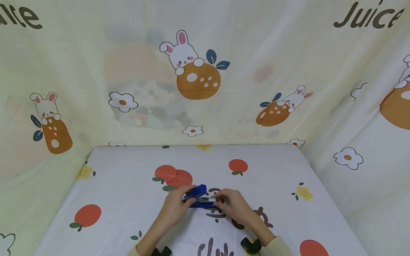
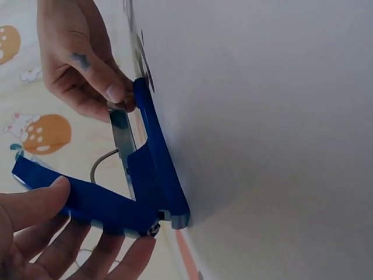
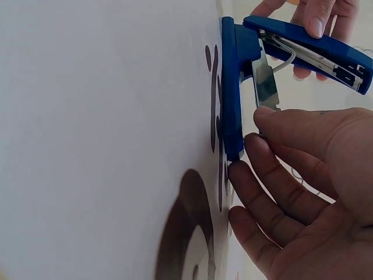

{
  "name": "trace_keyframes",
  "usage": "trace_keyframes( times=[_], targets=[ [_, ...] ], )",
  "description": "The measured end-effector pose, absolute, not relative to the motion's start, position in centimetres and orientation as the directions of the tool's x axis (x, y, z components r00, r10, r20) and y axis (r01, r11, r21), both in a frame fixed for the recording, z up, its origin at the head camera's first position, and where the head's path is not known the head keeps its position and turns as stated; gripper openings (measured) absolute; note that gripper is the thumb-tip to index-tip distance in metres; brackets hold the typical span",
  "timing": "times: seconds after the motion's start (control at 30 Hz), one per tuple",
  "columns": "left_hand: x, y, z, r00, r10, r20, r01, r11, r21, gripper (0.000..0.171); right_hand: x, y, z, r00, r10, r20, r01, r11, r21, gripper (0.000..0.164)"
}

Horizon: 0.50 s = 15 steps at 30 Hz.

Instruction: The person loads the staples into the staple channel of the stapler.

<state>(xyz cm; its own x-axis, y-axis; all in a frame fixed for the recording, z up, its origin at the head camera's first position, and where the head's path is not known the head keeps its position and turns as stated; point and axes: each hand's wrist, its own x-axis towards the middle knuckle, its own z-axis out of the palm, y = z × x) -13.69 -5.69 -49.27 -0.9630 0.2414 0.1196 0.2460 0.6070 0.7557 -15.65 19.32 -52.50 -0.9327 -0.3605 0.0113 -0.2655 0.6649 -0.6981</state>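
Observation:
A blue stapler (image 1: 201,204) stands opened on the table, its top cover (image 2: 99,204) swung up and back from the base (image 3: 232,87). My left hand (image 1: 174,204) grips that cover, thumb on one face and fingers on the other. Between cover and base runs the metal staple magazine (image 3: 267,87), with a curved wire (image 2: 102,162) beside it. At the magazine's front end, my right hand (image 1: 235,204) pinches the metal between thumb and index finger. The other right fingers reach down near the base's tip. Whether staples lie in the magazine I cannot tell.
A white cloth printed with red fruit (image 1: 88,214) and dark lettering covers the table (image 1: 128,185). Pale curtains (image 1: 243,106) with rabbit prints hang behind it and at both sides. Black devices (image 1: 251,245) sit at both wrists.

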Motion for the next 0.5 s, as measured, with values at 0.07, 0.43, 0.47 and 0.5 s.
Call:
trace_keyframes(
  times=[0.07,0.43,0.47,0.5],
  targets=[
    [-13.70,-5.57,-49.20,-0.962,0.243,0.124,0.252,0.620,0.743,0.038,-15.68,19.31,-52.48,-0.933,-0.360,0.014,-0.268,0.667,-0.695,0.016],
    [-13.86,-5.11,-49.00,-0.961,0.255,0.104,0.250,0.646,0.721,0.037,-15.80,19.36,-52.46,-0.936,-0.352,0.007,-0.254,0.661,-0.706,0.016],
    [-13.90,-5.07,-49.01,-0.960,0.258,0.109,0.255,0.647,0.719,0.037,-15.80,19.37,-52.45,-0.936,-0.351,0.007,-0.254,0.662,-0.705,0.016],
    [-13.92,-5.03,-48.98,-0.959,0.261,0.111,0.259,0.649,0.716,0.037,-15.81,19.37,-52.44,-0.937,-0.351,0.005,-0.252,0.663,-0.705,0.016]
  ],
)
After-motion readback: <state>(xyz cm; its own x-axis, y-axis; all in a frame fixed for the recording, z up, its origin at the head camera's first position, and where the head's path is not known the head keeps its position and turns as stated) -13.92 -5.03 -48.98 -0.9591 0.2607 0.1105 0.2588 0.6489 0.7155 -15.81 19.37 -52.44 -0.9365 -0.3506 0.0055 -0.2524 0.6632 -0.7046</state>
